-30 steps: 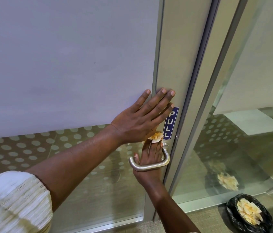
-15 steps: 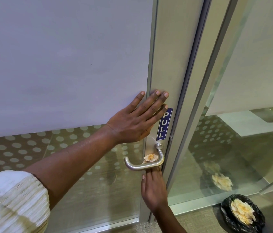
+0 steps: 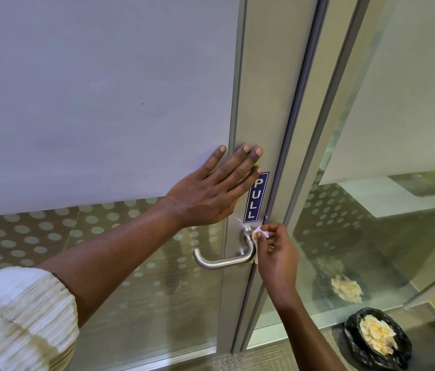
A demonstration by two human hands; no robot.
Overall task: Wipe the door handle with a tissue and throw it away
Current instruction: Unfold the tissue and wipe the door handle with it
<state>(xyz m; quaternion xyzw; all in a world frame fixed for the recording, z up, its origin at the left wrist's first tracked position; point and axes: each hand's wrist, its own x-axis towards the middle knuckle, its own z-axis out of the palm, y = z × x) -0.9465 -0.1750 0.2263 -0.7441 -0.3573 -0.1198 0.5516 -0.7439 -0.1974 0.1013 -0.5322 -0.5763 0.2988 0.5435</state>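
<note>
Half a second on, your right hand (image 3: 275,253) has come out from beneath the lever and round to the hinge-free edge of the door (image 3: 104,103), where it now works at the neck of the door handle (image 3: 224,257). Your view has also edged closer, so the door's metal stile (image 3: 262,89) fills the middle of the scene.

Your left hand (image 3: 211,196) lies flat and spread across the seam of frosted pane and stile, just above the handle and beside the blue PULL sign (image 3: 256,196); it grips nothing and only steadies the door. Your right hand pinches the tissue (image 3: 258,234) between thumb and fingertips, pressing the crumpled wad against the handle's round base and the bend below it, at the stile's right edge.

By the look of it, you are mid-wipe: the neck is being covered, while the long horizontal bar running left toward the glass is bare of tissue for now. The next move likely calls for dragging the wad along that bar to its curled tip, keeping the pinch firm so the paper does not tear or slip. After that, the black-bagged bin (image 3: 377,338) on the floor at lower right, already holding crumpled tissues, stands within a short reach down.
</note>
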